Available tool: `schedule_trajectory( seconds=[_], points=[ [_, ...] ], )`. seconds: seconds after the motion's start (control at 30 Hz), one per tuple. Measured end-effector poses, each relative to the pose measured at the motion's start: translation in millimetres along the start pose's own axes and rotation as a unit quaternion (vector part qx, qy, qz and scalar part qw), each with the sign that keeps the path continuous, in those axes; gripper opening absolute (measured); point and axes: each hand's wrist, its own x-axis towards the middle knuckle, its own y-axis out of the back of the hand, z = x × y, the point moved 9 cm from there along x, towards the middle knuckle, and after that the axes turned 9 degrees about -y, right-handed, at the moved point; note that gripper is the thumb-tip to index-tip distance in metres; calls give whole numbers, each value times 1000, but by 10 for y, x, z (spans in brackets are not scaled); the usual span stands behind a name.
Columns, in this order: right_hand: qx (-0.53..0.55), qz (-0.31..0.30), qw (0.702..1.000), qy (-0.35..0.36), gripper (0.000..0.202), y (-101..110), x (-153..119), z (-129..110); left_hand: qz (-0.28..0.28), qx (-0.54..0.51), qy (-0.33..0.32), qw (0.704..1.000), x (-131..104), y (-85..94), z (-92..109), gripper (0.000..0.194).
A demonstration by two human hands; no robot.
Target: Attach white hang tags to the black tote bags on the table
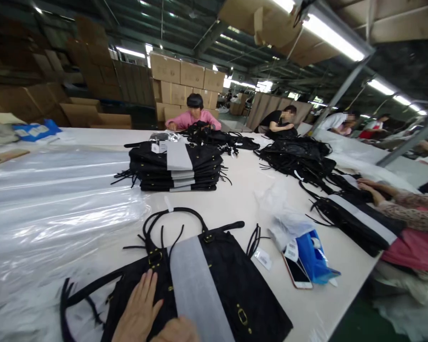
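Observation:
A black handbag [246, 285] with brass-coloured fittings lies flat in front of me, its looped handles pointing away. A pale grey strip [196, 280] runs across its middle. My left hand [139, 306] rests on the bag's left part, fingers stretched out and flat, just below a buckle. Beside it, at the bottom edge, my right hand [178, 330] is curled over the bag near the grey strip. It is slightly blurred and partly cut off, so whatever its fingers hold is hidden. A white tag [263, 258] lies by the bag's right side.
Stacked black bags [178, 166] stand beyond mine. Clear plastic sheeting [57, 199] covers the table's left. A phone [297, 270] and blue packet [314, 256] lie right. A co-worker's hands [371, 187] touch another bag [360, 218]; a person in pink [212, 121] sits opposite.

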Motion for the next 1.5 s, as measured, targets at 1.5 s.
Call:
schedule_trajectory(
  seconds=[1.5],
  points=[
    [778,-330,451,-287,50,340,-564,1620,-50,-580,449,678,840,280,1048,17]
  ],
)
